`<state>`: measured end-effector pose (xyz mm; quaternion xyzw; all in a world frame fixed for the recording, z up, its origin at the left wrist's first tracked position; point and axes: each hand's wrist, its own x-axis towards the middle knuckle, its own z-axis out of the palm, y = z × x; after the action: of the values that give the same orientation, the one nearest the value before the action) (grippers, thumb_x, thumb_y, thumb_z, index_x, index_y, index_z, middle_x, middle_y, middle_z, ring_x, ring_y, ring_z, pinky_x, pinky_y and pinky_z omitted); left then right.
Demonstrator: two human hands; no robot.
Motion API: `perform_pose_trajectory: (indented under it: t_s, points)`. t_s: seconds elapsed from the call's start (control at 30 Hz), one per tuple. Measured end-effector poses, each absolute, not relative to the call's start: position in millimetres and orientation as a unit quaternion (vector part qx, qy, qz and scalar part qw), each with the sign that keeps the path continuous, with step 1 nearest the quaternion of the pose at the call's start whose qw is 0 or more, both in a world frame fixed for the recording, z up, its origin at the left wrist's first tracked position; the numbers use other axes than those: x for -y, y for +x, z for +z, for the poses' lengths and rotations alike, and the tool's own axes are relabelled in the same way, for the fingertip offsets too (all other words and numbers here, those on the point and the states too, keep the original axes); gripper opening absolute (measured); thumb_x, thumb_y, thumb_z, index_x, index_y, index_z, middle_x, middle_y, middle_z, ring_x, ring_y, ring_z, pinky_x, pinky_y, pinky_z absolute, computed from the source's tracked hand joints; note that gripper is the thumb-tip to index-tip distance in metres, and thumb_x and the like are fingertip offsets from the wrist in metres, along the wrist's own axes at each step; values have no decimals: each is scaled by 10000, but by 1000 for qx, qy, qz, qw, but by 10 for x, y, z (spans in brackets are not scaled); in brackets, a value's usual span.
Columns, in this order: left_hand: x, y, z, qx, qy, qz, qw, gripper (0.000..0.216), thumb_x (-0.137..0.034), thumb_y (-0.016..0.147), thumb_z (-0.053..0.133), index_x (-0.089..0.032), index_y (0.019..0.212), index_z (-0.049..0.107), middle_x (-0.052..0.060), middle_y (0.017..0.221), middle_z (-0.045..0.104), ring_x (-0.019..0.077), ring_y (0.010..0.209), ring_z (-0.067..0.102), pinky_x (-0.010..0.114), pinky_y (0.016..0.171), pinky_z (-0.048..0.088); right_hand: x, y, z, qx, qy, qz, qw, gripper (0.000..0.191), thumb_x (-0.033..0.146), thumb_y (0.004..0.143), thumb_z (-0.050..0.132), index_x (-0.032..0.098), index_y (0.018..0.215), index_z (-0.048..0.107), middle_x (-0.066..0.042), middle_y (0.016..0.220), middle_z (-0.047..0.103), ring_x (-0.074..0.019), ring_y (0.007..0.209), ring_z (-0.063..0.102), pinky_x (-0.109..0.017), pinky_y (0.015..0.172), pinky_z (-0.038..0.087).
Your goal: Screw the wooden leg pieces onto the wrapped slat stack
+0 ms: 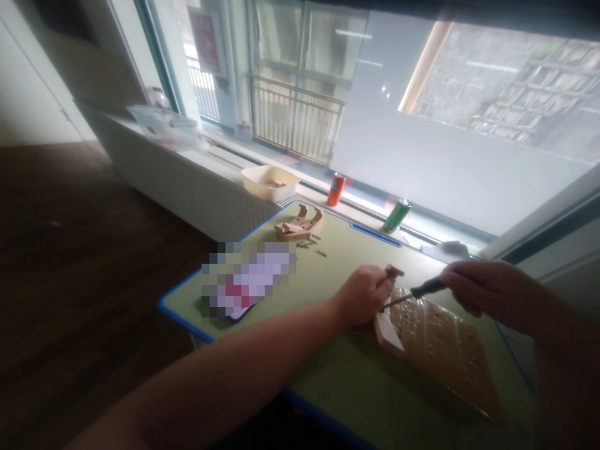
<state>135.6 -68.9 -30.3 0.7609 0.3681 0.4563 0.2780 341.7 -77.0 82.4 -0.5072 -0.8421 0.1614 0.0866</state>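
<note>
1. Pale wood shows under the left hand (364, 295), which is closed around a wooden piece (390, 334); one end sticks out above the fingers, the other below them.
2. The right hand (482, 284) is wrapped around the dark handle of a screwdriver (427, 287). Its shaft slants down to the wooden piece, right beside the left fingertips; whether the tip sits in a screw, I cannot tell.
3. The wooden piece is at the left edge of a brown panel (443, 353) with a shiny covering, on a green table (340, 247) edged in blue.
4. Farther back on the table, more wooden parts (300, 226) lie grouped, some with hooked ends, with several slim small pieces (307, 244) just beside them.
5. Nearer, a purple, pixelated object (248, 284) lies left of the left hand.
6. Beyond the table, by the window, stand an orange can (336, 189), a green can (397, 215) and a cream tub (253, 182).
</note>
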Motion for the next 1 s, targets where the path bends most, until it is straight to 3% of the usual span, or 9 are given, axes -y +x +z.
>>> perform_pose_trajectory:
  t_s: [0.07,0.13,0.3,0.5,0.63,0.73,0.8,0.87,1.0]
  points:
    - [695,1353,-297,-372,759,455,280,394,-348,913,330,-141,641,527,14,660,546,107,633,499,234,615,374,776,3326,807,839,-527,76,108,423,501,823,450,188,578,594,10,464,495,-101,424,447,-242,424,353]
    - [701,1355,-290,-376,755,454,285,397,-359,914,325,-141,648,524,15,669,546,106,635,500,233,608,374,782,3242,786,841,-527,35,118,444,511,822,441,191,546,577,9,459,494,-105,425,445,-245,421,340]
    - [694,1366,-309,-374,747,458,303,406,-369,917,310,-140,660,527,11,681,552,103,637,500,233,619,380,782,3189,754,865,-471,27,172,303,416,863,420,234,997,622,-46,863,670,-179,718,607,-298,634,469]
    - [665,1374,-370,-378,739,457,319,350,-320,899,343,-139,665,530,15,690,552,107,638,496,236,609,375,840,3384,791,891,-437,66,106,441,355,855,455,245,1281,435,-77,1155,597,-239,955,586,-347,762,488]
    - [658,1388,-385,-384,732,459,326,327,-283,887,346,-141,646,515,15,683,546,108,630,490,237,593,369,775,3387,808,887,-441,117,73,296,405,853,450,214,1024,597,-47,811,646,-157,645,572,-269,547,457]
    - [657,1390,-384,-384,729,459,333,317,-258,882,338,-143,636,501,14,682,540,107,624,483,234,582,365,665,3283,754,867,-480,89,101,412,470,859,402,177,638,589,-5,517,513,-104,461,444,-252,458,363]
    - [656,1390,-381,-383,730,458,332,314,-258,881,337,-144,638,501,11,680,536,107,626,482,234,585,364,613,3226,706,853,-503,79,117,473,488,868,367,174,566,553,4,467,468,-93,431,410,-250,448,336]
    - [654,1392,-382,-382,731,459,331,319,-267,882,339,-144,636,501,8,674,532,107,623,479,235,583,361,606,3206,674,852,-504,77,122,440,489,871,361,177,651,579,-10,529,528,-107,475,456,-255,473,355]
    - [650,1401,-391,-378,729,465,330,322,-282,880,346,-142,638,505,7,674,530,106,619,474,235,579,356,712,3264,703,863,-470,99,156,391,466,844,441,228,1147,513,-28,756,627,-135,580,526,-254,504,407]
